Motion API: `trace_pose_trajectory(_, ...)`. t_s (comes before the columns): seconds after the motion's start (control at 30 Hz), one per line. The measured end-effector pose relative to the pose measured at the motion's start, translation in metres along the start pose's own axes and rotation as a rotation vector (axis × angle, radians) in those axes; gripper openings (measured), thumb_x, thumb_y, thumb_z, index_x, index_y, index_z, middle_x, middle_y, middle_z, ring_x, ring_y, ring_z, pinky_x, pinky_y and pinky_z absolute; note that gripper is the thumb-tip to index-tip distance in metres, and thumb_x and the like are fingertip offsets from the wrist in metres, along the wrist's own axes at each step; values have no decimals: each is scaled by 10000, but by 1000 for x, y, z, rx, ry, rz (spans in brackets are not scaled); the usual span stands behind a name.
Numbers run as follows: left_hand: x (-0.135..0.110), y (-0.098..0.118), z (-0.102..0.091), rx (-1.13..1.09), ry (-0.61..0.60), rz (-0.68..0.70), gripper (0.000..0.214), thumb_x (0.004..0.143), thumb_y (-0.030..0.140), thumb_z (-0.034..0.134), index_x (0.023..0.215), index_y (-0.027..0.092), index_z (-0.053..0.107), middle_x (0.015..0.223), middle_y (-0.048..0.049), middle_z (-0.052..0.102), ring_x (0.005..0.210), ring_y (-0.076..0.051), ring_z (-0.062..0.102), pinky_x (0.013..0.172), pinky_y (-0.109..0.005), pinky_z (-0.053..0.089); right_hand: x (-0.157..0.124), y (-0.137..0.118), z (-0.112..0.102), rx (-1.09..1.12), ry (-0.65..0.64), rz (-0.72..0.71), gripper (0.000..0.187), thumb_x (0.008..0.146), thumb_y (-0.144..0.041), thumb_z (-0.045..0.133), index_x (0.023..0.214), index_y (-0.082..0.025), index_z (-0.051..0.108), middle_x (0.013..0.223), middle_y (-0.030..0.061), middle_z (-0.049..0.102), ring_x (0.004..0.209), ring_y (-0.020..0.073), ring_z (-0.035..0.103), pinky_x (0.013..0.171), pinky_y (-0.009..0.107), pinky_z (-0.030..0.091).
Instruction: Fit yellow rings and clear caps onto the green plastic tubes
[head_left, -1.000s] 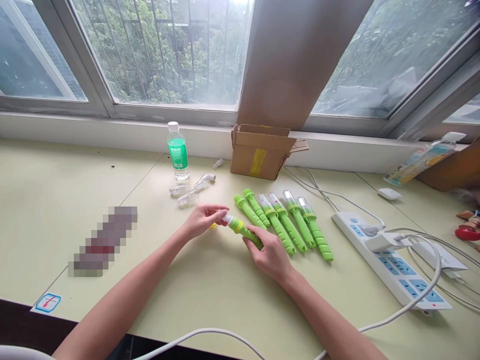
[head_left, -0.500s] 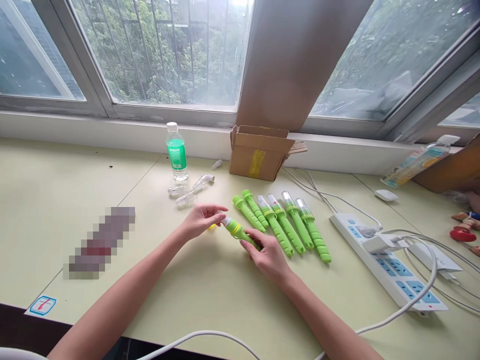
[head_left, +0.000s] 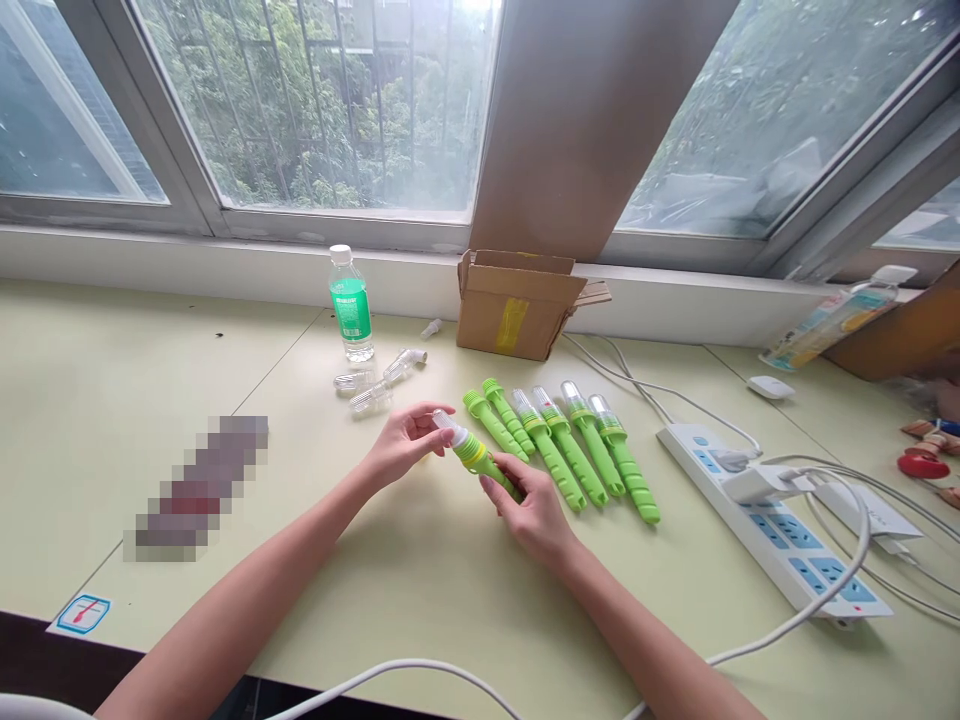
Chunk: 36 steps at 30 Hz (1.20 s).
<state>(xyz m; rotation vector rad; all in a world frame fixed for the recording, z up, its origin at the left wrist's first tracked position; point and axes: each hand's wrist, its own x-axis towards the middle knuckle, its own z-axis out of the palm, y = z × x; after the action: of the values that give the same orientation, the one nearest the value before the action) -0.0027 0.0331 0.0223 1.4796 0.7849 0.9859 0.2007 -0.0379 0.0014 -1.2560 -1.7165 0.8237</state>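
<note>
My right hand (head_left: 531, 500) is closed around the ribbed green handle of a light stick (head_left: 475, 454), which is tilted up to the left. A yellow ring sits below its white neck. At the upper end, the thumb and fingers of my left hand (head_left: 411, 438) pinch around a clear ribbed cap (head_left: 444, 421). To the right, several green light sticks (head_left: 589, 445) with clear caps lie side by side. Two green handles (head_left: 499, 425) without clear caps lie just left of them. Several loose clear caps (head_left: 372, 397) rest beyond my left hand.
A green-labelled bottle (head_left: 351, 310) stands behind the loose caps. An open cardboard box (head_left: 517, 310) is by the window ledge. On the right lie a white power strip (head_left: 780, 540) and cables. A blurred-out object (head_left: 199, 490) lies on the left.
The clear cap shows more plainly at the stick's upper end, and my left fingers have shifted slightly around it. My right hand keeps its hold on the handle.
</note>
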Motion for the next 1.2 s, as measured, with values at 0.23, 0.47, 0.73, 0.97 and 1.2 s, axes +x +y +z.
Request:
trace_pose_trajectory(0.23, 4, -12, -16, 456, 396, 223, 364, 897, 492, 475, 947, 170, 635, 832, -65, 650, 786, -184, 625, 717, -301, 498, 1, -2, -1, -61, 22, -39, 251, 875, -372, 540, 964, -165, 650, 693, 14, 556, 579, 142, 447, 518, 260, 376)
trace_pose_trajectory(0.47, 11, -24, -35, 1310, 508, 220, 321, 887, 334, 483, 1106, 135, 609, 1184, -180, 567, 1118, -335, 508, 915, -442, 417, 1, 2, -1, -68, 33, -36, 246, 874, -366, 544, 971, -164, 644, 695, 15, 553, 581, 146, 441, 530, 265, 369)
trace_pose_trajectory(0.73, 10, -34, -29, 1478, 497, 34, 396, 855, 316, 513, 1197, 121, 547, 1226, -210, 543, 1126, -372, 486, 902, -476, 390, 2, 1, -2, -77, 33, -25, 219, 878, -361, 548, 933, -167, 634, 680, 1, 529, 581, 140, 431, 532, 262, 356)
trace_pose_trajectory(0.97, 11, -30, -36, 1634, 549, -107, 376, 882, 295, 454, 1203, 116, 530, 1145, -190, 575, 1023, -341, 527, 815, -440, 425, 3, 4, -2, -71, 28, -6, 220, 876, -359, 558, 950, -165, 630, 681, -2, 524, 580, 136, 417, 529, 262, 337)
trace_pose_trajectory(1.2, 11, -28, -37, 1706, 529, -209, 402, 882, 248, 452, 1261, 118, 476, 1110, -188, 587, 1036, -334, 537, 814, -420, 424, 4, 6, -2, -128, 31, -47, 211, 871, -321, 564, 983, -160, 641, 775, 30, 614, 644, 162, 514, 582, 275, 403)
